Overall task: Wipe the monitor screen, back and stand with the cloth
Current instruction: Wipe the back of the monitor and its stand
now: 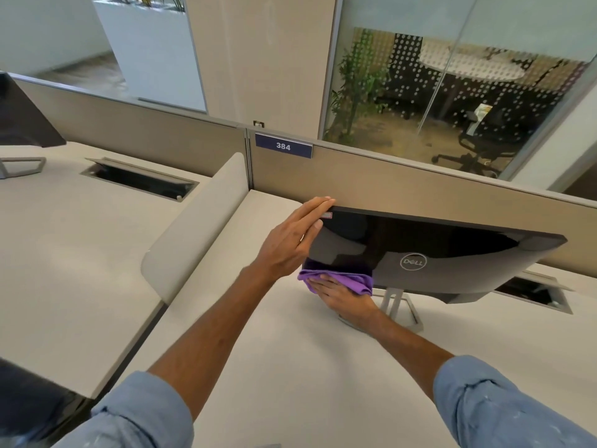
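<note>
Left hand, fingers straight, touches monitor corner; right hand, fingers flat, presses purple cloth against monitor back.

We find room to pass over the desk on our side of the monitor; beyond it the partition panel stands close, and left of it the curved divider.

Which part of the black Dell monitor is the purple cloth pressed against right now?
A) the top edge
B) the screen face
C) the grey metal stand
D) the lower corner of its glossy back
D: the right hand presses the crumpled purple cloth on the lower corner of the glossy black monitor back, the side bearing the Dell logo; the left hand rests on the top corner.
</note>
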